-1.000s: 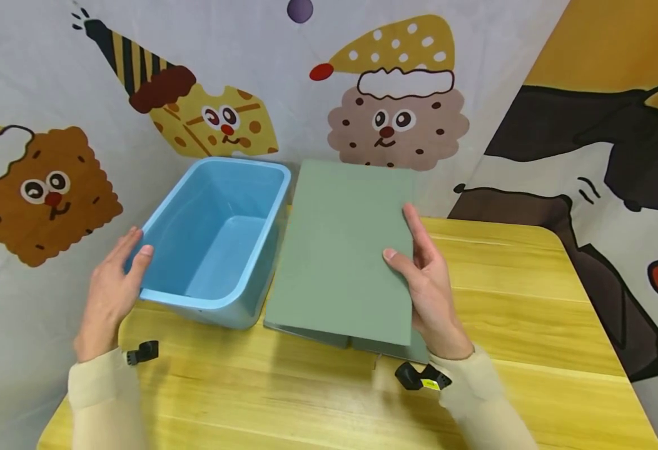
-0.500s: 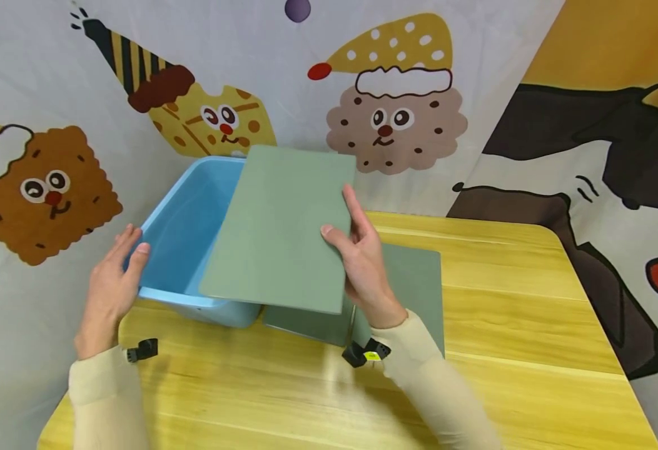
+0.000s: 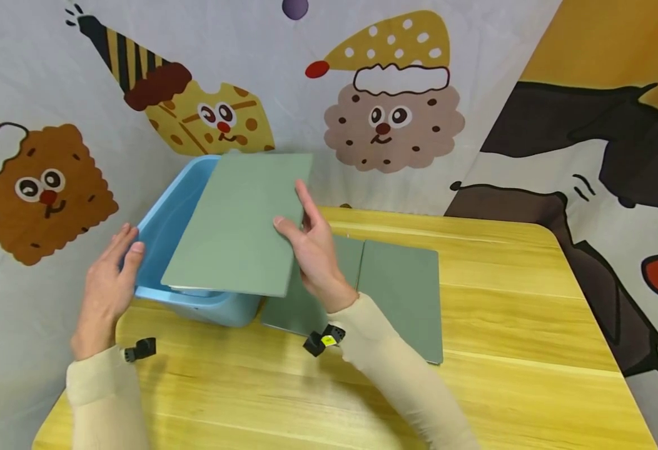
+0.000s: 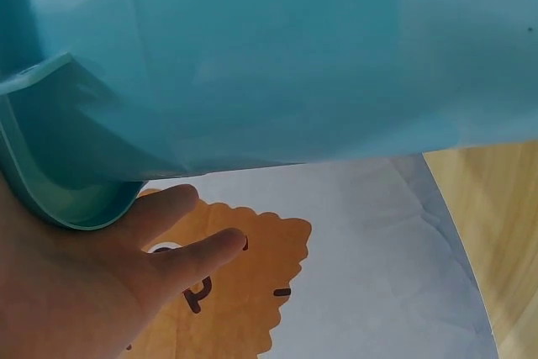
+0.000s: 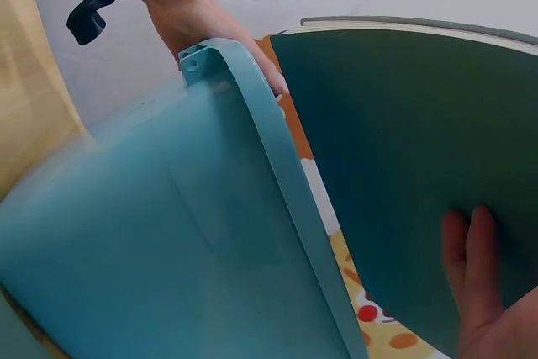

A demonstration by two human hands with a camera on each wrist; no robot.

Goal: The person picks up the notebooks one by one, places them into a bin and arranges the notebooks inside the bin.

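Observation:
My right hand (image 3: 318,265) grips a green hardcover notebook (image 3: 239,219) at its right edge, thumb on top and fingers (image 5: 481,262) underneath. The notebook is tilted above the blue plastic bin (image 3: 162,234), hiding much of the bin's opening; pale page edges show at its side. My left hand (image 3: 102,287) touches the bin's left rim with fingers extended along the outside, as the left wrist view also shows. Two more green notebooks lie side by side on the table, a right one (image 3: 399,300) and a left one (image 3: 289,309) partly covered by my right hand.
The bin stands at the left of a light wooden table (image 3: 509,300). Behind the table hangs a white cloth (image 3: 295,94) printed with cartoon figures. A black wrist camera (image 3: 323,339) sits below my right wrist, another (image 3: 140,350) by my left.
My right hand has carried the notebook leftward, from above the other two notebooks to over the bin, uncovering them. My left hand has stayed at the bin's rim.

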